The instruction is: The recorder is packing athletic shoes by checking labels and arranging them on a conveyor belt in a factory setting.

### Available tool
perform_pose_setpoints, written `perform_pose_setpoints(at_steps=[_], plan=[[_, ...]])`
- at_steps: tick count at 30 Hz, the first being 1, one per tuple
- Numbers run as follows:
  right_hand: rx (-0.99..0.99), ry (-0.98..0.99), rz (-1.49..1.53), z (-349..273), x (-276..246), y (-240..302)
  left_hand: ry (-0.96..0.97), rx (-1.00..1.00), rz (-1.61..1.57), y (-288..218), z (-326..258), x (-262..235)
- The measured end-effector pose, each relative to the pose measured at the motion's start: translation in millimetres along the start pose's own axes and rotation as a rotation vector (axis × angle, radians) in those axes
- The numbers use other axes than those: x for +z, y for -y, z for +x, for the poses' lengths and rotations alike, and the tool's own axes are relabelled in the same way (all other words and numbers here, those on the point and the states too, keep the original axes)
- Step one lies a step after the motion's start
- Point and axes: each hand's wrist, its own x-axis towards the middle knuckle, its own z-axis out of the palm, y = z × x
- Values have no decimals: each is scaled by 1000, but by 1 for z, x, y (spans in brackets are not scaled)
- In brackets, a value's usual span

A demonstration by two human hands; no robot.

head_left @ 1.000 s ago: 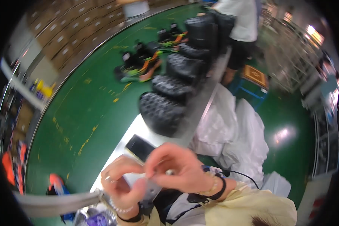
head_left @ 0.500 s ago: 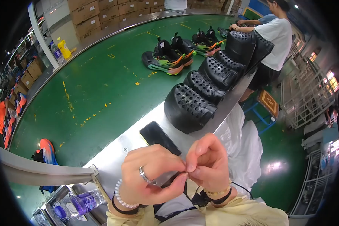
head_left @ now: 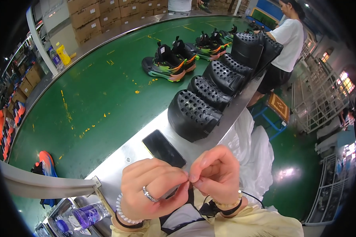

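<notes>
My left hand (head_left: 152, 191), with a ring and a bead bracelet, and my right hand (head_left: 217, 175), with a dark wristband, meet fingertip to fingertip low in the middle of the view. Both pinch at the same spot, and I see nothing between the fingers. Just beyond them a black phone (head_left: 163, 148) lies flat on the metal ledge (head_left: 118, 166).
A row of black perforated shoe forms (head_left: 194, 112) runs along the ledge toward a person in a white shirt (head_left: 284, 43). Colourful sneakers (head_left: 168, 63) ride the green conveyor (head_left: 95, 98). White plastic sheeting (head_left: 251, 154) hangs at the right. A purple bottle (head_left: 87, 215) lies lower left.
The view has swung, so more of the conveyor and the person now show. My hands stay close together, and the fingertips have closed into a tighter pinch.
</notes>
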Motion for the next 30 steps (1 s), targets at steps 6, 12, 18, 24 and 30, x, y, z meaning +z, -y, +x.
perform_pose_setpoints(at_steps=[6, 12, 18, 24, 30], plan=[[85, -50, -182, 7, -2, 13, 3, 14, 149, 0, 4, 1], [107, 34, -366, 21, -4, 21, -25, -47, 105, 0, 9, 2], [0, 16, -381, 29, -7, 10, -137, -80, 88, 6, 10, 10], [-5, 77, -475, 45, -9, 9, -208, -80, 78, 21, 12, 9], [-79, 121, -468, 60, -10, -4, -239, -217, -150, 34, 11, 6]])
